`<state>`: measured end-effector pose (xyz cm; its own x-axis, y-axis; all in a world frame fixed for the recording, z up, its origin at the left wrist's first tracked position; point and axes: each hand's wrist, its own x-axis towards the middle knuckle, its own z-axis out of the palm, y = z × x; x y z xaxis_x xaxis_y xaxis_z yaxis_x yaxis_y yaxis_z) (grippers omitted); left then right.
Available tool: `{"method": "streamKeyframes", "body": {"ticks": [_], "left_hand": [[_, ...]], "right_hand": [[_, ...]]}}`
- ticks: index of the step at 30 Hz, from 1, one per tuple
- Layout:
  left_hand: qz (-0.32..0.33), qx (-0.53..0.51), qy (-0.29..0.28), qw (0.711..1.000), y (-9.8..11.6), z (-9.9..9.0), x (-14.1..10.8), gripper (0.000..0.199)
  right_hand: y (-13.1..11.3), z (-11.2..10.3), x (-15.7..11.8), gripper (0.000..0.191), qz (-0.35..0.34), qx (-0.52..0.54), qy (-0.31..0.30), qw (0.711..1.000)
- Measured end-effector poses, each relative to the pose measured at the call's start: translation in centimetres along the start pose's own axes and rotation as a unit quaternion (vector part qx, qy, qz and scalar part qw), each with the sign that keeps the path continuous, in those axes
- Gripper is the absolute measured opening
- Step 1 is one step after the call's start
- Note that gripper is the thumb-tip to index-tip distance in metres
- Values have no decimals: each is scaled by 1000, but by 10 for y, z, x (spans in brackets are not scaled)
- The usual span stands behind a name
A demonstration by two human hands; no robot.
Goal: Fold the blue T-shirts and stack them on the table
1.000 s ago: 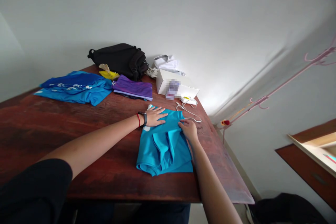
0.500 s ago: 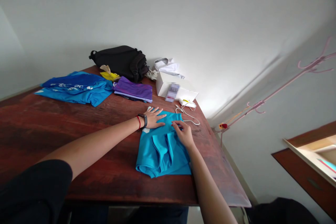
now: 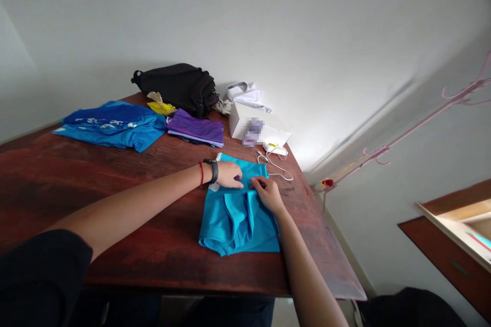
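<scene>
Head view, left hand (image 3: pixel 229 174): just right of centre in the frame, over the upper part of the turquoise garment (image 3: pixel 215 219), fingers curled under. Can't tell if they've got cloth pinched or are just resting on it.
Right hand (image 3: pixel 268 195): just beside the left one, fingertips bent in together at the fabric. Tips are too small to say whether any cloth is between them.
Turquoise garment: lower middle of the frame, lying on the reddish-brown surface (image 3: pixel 153 258). Upper part's pretty flat, loose wavy folds below the hands.
Step, my read: arranging that upper layer. Next move probably calls for a sure pinch with both hands, without dragging the loose folds along.
Garment underside: hidden by its own layers, and the hands cover some of the top.
White cable (image 3: pixel 283 169): right of the garment, one stretch seems to vanish at its upper right corner.
White box (image 3: pixel 238 121): upper middle, the item at its front is pixelated, so no idea what that is.
Pink rack (image 3: pixel 414 129): cut off at the right edge.
Dark lump (image 3: pixel 412 309): lower right corner, cropped, can't identify it.
</scene>
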<state>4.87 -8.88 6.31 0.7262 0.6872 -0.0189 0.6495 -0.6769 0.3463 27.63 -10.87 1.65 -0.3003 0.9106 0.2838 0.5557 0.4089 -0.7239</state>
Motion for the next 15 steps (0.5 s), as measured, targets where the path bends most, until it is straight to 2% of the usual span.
{"method": "streamKeyframes", "body": {"ticks": [4, 7, 12, 15], "left_hand": [[-7, -68, -29, 997, 20, -3, -4, 40], [-22, -91, -65, 994, 26, -3, -6, 59], [-34, -176, -173, 968, 23, -6, -9, 87], [-11, -231, -151, 961, 29, -10, -11, 88]], "right_hand": [[-4, -1, 0, 43, 6, 6, 2, 1000], [-6, -3, 0, 44, 4, 22, -1, 1000], [-3, -3, 1, 47, 2, 37, 6, 999], [-1, -5, 2, 45, 6, 44, 23, 999]]}}
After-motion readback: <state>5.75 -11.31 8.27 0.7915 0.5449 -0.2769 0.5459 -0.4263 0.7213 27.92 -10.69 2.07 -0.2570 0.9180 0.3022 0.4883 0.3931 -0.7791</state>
